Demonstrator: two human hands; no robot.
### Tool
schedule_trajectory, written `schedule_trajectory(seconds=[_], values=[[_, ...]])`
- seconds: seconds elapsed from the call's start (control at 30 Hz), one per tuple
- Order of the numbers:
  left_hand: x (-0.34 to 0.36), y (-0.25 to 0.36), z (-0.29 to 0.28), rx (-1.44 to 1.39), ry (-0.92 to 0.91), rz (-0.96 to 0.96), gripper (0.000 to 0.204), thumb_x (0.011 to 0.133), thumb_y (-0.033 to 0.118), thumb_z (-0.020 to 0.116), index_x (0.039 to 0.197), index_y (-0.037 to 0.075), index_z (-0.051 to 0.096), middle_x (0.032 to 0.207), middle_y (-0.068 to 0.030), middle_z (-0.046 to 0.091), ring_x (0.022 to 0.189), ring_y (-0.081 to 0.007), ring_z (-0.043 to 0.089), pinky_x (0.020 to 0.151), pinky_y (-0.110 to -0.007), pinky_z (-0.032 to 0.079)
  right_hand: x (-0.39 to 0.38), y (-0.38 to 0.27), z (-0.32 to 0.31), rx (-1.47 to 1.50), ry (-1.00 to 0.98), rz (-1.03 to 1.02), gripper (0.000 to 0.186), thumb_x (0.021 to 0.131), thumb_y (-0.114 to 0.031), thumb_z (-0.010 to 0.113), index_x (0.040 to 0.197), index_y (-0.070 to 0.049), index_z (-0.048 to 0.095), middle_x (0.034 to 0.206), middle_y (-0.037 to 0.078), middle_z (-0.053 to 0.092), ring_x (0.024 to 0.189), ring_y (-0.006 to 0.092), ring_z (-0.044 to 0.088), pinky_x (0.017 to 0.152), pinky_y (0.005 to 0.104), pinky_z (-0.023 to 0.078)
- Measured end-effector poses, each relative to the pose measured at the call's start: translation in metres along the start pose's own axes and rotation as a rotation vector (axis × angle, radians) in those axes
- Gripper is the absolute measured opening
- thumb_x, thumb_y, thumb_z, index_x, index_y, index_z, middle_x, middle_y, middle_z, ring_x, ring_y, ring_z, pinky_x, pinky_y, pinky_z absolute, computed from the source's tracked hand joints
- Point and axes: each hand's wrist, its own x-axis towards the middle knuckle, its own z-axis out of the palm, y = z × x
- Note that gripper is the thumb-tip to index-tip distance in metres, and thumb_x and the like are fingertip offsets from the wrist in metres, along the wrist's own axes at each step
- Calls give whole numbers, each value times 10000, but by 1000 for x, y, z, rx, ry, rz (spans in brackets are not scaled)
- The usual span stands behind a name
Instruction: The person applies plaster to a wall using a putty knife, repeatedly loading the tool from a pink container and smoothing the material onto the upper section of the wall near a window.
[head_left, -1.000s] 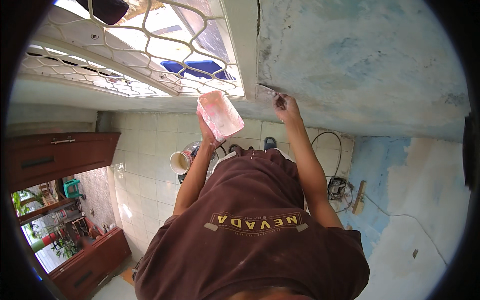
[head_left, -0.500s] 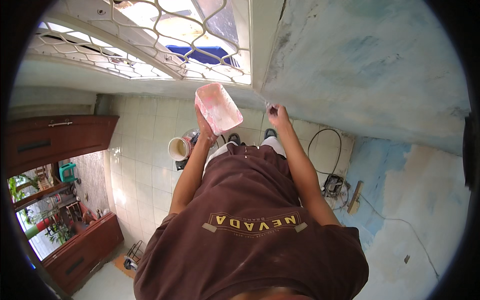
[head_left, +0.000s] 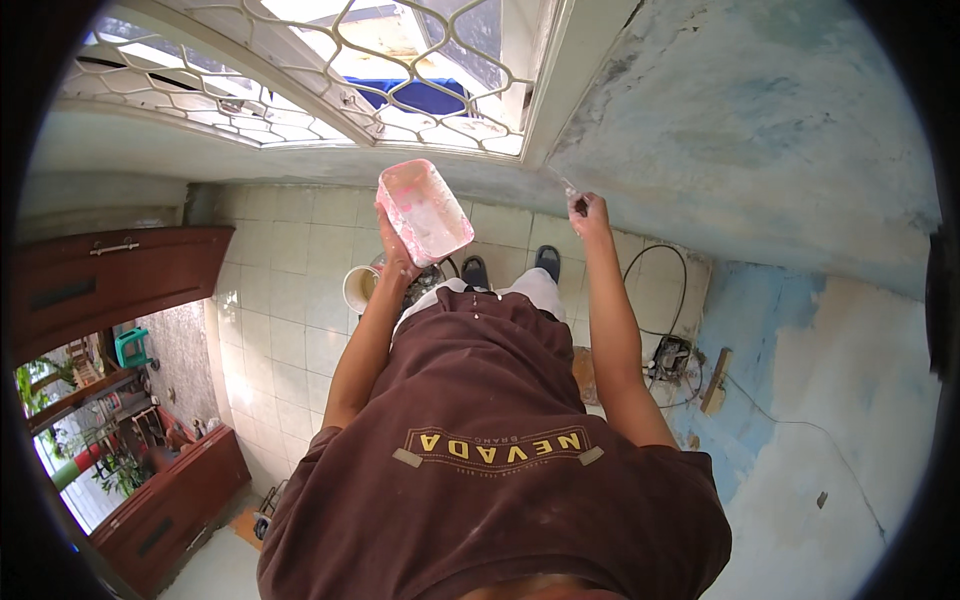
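Observation:
My left hand grips a pink rectangular tub from its left side and below. The tub is tilted, its mouth faces me, and whitish paste coats the inside. My right hand is closed round a small dark-handled tool with a thin, white-smeared end. That end points at the wall just right of the lower corner of the window frame. The tool is too small to tell its exact kind, and I cannot tell if it touches the wall.
A white metal grille covers the window ahead. A bucket stands on the tiled floor by my left forearm. On the right are a dark cable loop, an electrical device and a wooden piece. Brown doors stand at left.
My right hand and the tool have moved a little right along the wall, away from the window corner. The tub has shifted slightly left in view, still in my left hand.

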Motion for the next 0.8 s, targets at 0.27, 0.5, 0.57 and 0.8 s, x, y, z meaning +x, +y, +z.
schedule_trajectory(seconds=[0.27, 0.5, 0.57, 0.8], values=[[13, 9, -14, 9, -49, -85, 921, 917, 825, 306, 1530, 141, 366, 1416, -131, 549, 1260, -327, 586, 1058, -550, 496, -12, -7, 62, 209, -61, -43, 99, 921, 38, 508, 924, 65, 603, 880, 140, 649, 735, 249, 628, 664, 335, 619], [23, 8, -22, -36, -87, -138, 915, 906, 834, 309, 1525, 165, 389, 1400, -121, 559, 1243, -339, 593, 1035, -588, 502, -32, -12, -14, 47, 35, -46, 114, 891, -14, 556, 970, 66, 572, 916, 169, 646, 740, 248, 622, 684, 341, 614], [26, 7, -29, -27, -85, -148, 911, 911, 830, 307, 1526, 162, 386, 1399, -119, 558, 1240, -337, 594, 1032, -586, 504, -36, 19, -4, -220, 69, -168, 176, 891, 0, 554, 1050, 73, 537, 984, 196, 645, 852, 290, 658, 759, 375, 619], [32, 9, -26, -12, -102, -164, 908, 914, 826, 305, 1531, 163, 379, 1407, -118, 554, 1241, -334, 595, 1029, -582, 511, -39, 58, 53, -164, 20, -357, 299, 914, 18, 542, 1189, 112, 471, 1116, 239, 632, 1029, 370, 669, 939, 464, 580]])
